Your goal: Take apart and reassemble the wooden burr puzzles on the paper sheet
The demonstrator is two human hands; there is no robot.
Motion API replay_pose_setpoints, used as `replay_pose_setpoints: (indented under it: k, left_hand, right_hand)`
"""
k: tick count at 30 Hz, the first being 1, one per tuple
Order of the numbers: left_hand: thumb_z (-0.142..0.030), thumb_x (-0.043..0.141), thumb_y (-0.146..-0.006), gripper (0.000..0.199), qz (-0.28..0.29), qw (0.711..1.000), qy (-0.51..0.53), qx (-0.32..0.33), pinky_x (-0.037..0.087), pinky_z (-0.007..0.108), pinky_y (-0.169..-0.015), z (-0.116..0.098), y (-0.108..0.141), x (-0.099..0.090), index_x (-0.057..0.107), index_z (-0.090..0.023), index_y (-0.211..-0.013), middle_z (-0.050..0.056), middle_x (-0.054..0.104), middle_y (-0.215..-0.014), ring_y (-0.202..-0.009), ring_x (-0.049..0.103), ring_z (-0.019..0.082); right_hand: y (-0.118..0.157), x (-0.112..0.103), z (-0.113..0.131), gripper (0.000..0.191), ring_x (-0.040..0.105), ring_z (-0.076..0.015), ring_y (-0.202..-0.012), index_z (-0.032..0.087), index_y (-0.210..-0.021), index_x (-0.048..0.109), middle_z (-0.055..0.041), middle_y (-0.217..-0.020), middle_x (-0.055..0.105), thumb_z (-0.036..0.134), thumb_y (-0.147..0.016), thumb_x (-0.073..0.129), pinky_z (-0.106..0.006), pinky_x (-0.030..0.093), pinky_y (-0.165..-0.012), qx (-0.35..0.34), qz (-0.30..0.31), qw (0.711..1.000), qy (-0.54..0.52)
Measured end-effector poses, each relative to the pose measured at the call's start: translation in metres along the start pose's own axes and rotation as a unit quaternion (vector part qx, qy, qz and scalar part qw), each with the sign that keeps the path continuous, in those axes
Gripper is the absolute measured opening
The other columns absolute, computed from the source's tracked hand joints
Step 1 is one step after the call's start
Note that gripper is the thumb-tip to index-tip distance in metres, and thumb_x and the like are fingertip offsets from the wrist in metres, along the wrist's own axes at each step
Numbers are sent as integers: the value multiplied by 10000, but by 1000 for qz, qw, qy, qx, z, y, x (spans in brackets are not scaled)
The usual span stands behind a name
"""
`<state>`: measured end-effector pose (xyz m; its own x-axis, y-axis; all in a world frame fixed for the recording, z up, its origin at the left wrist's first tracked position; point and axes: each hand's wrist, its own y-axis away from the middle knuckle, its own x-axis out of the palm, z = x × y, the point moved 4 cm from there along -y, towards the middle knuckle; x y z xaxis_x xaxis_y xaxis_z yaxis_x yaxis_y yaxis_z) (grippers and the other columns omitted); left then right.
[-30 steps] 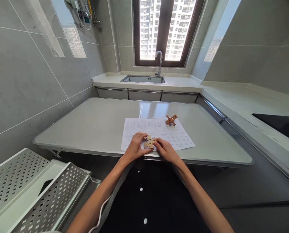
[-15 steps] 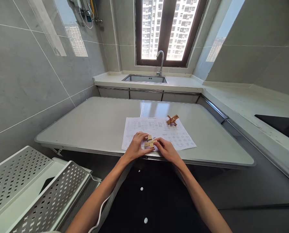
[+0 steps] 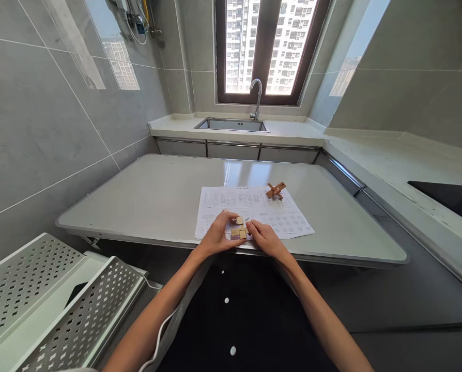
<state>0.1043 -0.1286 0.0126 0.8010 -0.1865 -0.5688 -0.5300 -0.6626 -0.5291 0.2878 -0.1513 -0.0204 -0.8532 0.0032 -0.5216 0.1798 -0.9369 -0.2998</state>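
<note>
Light wooden puzzle pieces are between my hands, just above the front edge of the printed sheet. My left hand curls round their left side, thumb below and fingers above, gripping them. From the right, my right hand pinches the right end of the pieces with thumb and forefinger. One square block end stands up near the left fingertips. Fingers hide how the pieces join. Farther back, a brown interlocked wooden puzzle rests on the sheet's right upper part.
The sheet lies on a pale folding table with a centre seam. Behind it are a counter with a sink and a faucet. A perforated white rack stands at lower left, and a white cable runs by my left arm.
My right fingers have shifted slightly at the right end of the light wooden pieces, which appear a little more closely aligned. The brown puzzle has stayed put.
</note>
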Motion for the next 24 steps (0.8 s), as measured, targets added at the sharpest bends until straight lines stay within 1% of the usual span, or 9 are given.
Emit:
replay_pose_setpoints:
  k: [5,10,18,24]
  left_hand:
    - [-326,841,-817,522,-5,1000,-9,21,551,428,-947,0,1,1,531,-251,-1230,72,639,-1155,-1039,636,253]
    - [-231,800,-807,558,-7,999,-27,39,530,476,-1024,2,4,3,509,-268,-1282,94,638,-1258,-1169,625,289]
    - [-290,785,-864,550,2,997,-55,53,543,477,-1012,3,9,3,490,-265,-1328,111,636,-1273,-1187,632,297]
    - [-328,750,-918,532,6,994,-88,71,512,504,-1102,6,13,3,479,-265,-1371,132,606,-1360,-1302,598,315]
  right_hand:
    - [-2,0,0,482,486,-175,-659,245,-731,451,21,-672,524,577,-1065,346,-300,402,-667,7,5,1000,1]
    - [-3,-1,1,505,496,-176,-664,241,-721,477,15,-672,549,592,-1061,351,-304,417,-667,13,6,1000,1]
    - [-3,-3,3,513,507,-177,-693,237,-723,484,16,-692,555,609,-1055,364,-301,416,-685,25,17,999,-13]
    - [-5,-1,4,508,464,-169,-683,236,-711,445,27,-684,503,608,-1049,371,-299,384,-675,45,27,998,-28]
